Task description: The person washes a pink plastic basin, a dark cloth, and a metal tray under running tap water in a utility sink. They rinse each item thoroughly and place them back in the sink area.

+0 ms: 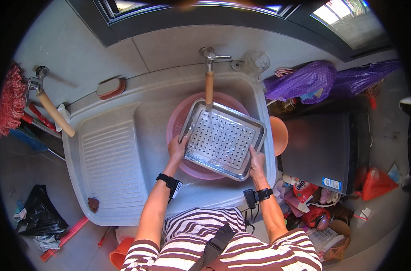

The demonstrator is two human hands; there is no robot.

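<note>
A rectangular perforated metal tray (222, 140) is held over a pink plastic basin (174, 125) in the sink. My left hand (177, 148) grips its left edge, and my right hand (256, 162) has hold of the right edge with the thumb on top. Above the tray's far side, a wall tap (209, 59) with a tan hose (209, 88) on its spout lets water run onto the metal. The tray's surface looks wet. Most of the basin is hidden under the tray.
A ridged washboard (107, 162) forms the sink's left side. On the back ledge lie a scrub brush (111, 88) and a clear glass jar (256, 62). A second tap's hose (56, 113) overhangs the left rim. An orange bucket (278, 136) and a dark appliance (314, 145) stand right.
</note>
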